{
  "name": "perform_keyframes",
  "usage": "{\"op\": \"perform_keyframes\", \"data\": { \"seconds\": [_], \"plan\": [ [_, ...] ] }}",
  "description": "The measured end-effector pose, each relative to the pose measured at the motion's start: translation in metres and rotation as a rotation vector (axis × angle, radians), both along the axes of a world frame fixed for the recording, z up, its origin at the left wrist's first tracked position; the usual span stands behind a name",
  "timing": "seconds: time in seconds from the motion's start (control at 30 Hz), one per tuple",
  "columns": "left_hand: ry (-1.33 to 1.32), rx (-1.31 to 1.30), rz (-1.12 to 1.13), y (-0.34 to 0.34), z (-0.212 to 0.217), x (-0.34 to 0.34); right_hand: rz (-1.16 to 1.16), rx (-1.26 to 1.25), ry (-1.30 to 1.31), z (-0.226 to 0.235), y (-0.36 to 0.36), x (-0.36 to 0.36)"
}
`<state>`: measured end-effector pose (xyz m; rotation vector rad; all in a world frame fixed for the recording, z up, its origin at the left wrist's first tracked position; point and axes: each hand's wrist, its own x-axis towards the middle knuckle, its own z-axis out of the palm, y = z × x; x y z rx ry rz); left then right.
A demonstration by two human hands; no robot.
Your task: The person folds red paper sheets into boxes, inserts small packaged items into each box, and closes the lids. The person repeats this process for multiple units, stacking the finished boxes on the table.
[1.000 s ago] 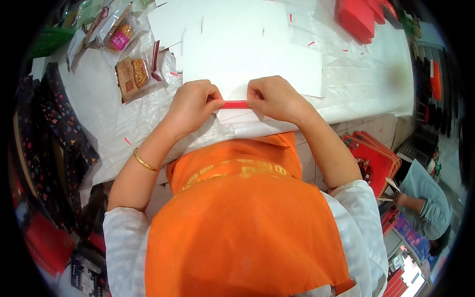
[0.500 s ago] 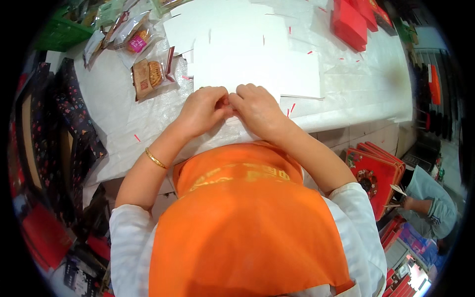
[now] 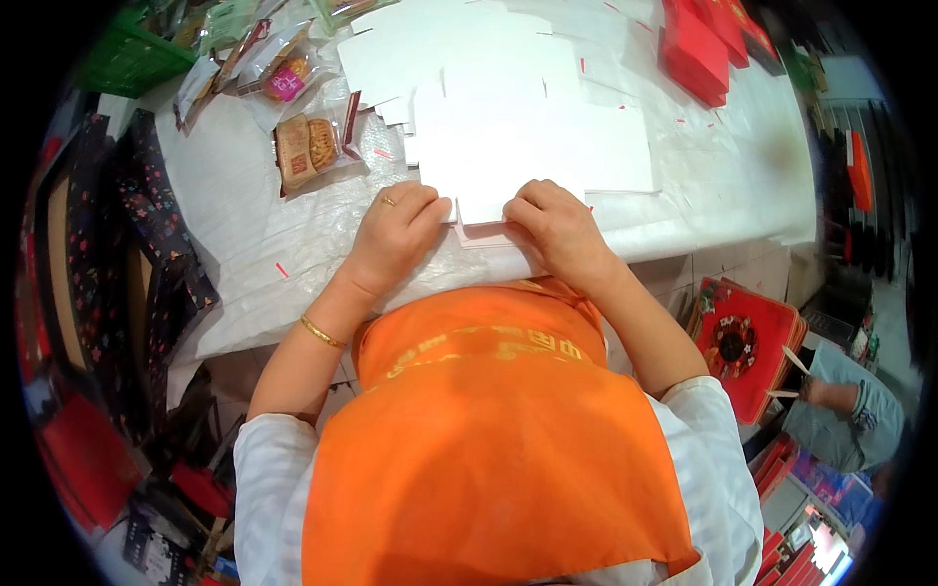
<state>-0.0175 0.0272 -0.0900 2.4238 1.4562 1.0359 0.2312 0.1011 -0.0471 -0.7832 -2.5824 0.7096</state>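
White die-cut cardboard sheets (image 3: 518, 137) with slits and tabs lie overlapping on the table in front of me. My left hand (image 3: 399, 234) is closed on the near left corner of the top sheet, thumb and fingers pinched together. My right hand (image 3: 564, 234) grips the same near edge further right, its fingers curled over the cardboard. Between the two hands a narrow flap (image 3: 487, 213) shows, with the edges of more sheets below it. A packaged round pastry (image 3: 315, 148) in a clear bag lies left of the cardboard.
More bagged pastries (image 3: 285, 80) and a green basket (image 3: 127, 61) are at the far left. Red boxes (image 3: 696, 59) stand at the far right. Dark floral boxes (image 3: 156, 215) line the left side. At right are stacked red panels (image 3: 743, 342) and another person's arm (image 3: 835, 395).
My hands have moved apart along the cardboard's near edge, the left one outward to the left and the right one to the right. The flap between them has come into view.
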Motion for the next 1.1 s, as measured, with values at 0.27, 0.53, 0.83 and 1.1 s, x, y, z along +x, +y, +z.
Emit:
{"op": "perform_keyframes", "data": {
  "seconds": [0.27,0.53,0.83,1.1],
  "plan": [
    [0.065,0.071,0.0,0.005,-0.002,0.01,0.073,-0.014,-0.068,-0.006,0.007,0.009],
    [-0.068,-0.05,0.012,0.007,0.007,0.01,0.04,0.104,-0.07,-0.006,-0.002,-0.01],
    [-0.103,-0.249,0.116,0.013,0.023,0.015,0.042,0.051,-0.035,-0.012,0.0,-0.029],
    [-0.218,-0.932,0.184,0.058,0.042,0.0,0.077,-0.294,-0.165,0.012,0.04,-0.039]
  ]
}}
